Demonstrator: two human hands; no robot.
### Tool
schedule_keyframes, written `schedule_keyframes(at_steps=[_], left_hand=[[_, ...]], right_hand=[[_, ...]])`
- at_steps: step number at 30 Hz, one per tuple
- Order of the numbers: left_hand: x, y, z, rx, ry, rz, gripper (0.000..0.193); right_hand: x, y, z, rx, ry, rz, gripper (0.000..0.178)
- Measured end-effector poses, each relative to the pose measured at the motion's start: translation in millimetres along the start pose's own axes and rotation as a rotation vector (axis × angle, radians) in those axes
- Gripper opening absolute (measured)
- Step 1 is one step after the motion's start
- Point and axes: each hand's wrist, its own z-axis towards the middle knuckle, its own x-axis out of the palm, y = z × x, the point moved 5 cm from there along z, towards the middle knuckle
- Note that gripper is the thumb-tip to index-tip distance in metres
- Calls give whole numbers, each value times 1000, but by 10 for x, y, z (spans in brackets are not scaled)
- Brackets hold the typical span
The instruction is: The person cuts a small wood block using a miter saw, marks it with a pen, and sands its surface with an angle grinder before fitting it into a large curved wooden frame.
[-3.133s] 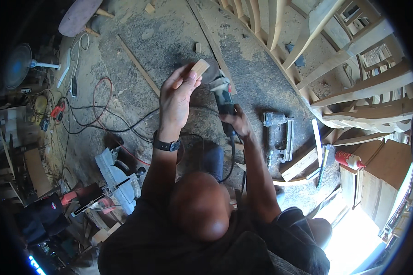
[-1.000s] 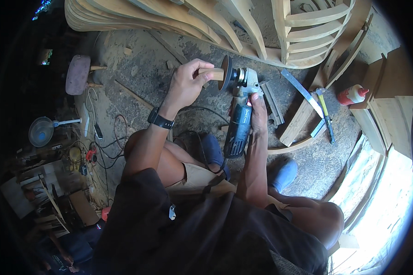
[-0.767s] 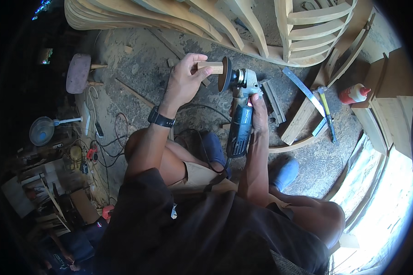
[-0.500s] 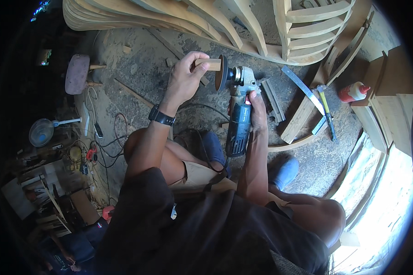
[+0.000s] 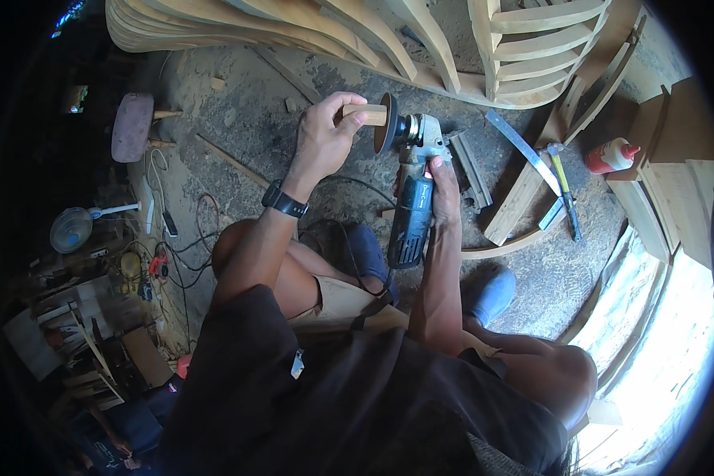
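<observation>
Pinched in my left hand (image 5: 325, 136) is a small wooden block (image 5: 366, 116), its right end against the face of a sanding disc (image 5: 386, 124). That disc is fitted to an angle grinder (image 5: 413, 208) with a teal body and silver head. My right hand (image 5: 445, 190) wraps round the grinder's body from the right, thumb near its upper end. The grinder points away from me, above the floor between my feet. Whether the disc is spinning I cannot tell. My right fingers are mostly hidden behind the tool.
Curved wooden ribs (image 5: 452, 87) span the far side. At right lie a carpenter's square (image 5: 523, 149), a hammer (image 5: 565, 190), a plank (image 5: 523, 194) and a red-and-white glue bottle (image 5: 611, 156). A stool (image 5: 132, 128), a fan (image 5: 72, 229) and tangled cables stand left. Another person's hand (image 5: 121, 450) shows lower left.
My left hand and the block have shifted slightly right and down, and the block appears rotated a little against the disc. The grinder has barely moved in my right hand.
</observation>
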Motion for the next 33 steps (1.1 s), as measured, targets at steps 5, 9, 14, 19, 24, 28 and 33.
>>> schedule_keyframes(at_steps=[5, 9, 14, 19, 24, 28, 33], left_hand=[[26, -19, -20, -10, -4, 24, 23], [29, -9, -25, 4, -1, 31, 23], [21, -17, -31, 8, -13, 31, 23], [34, -17, -46, 3, -13, 36, 24], [45, -33, -47, -11, 0, 28, 24], [46, 47, -8, 7, -21, 18, 24], [52, 12, 8, -10, -30, 54, 24]], right_hand=[[-30, 12, 11, 23, 19, 76, 63], [-25, 13, 2, 22, 22, 92, 62], [-22, 15, 9, 9, 24, 87, 59], [-24, 19, 5, 13, 22, 83, 56], [-33, 35, 7, 11, 9, 86, 55], [-34, 25, 12, 11, 11, 112, 55], [-59, 30, 16, 2, 17, 87, 60]])
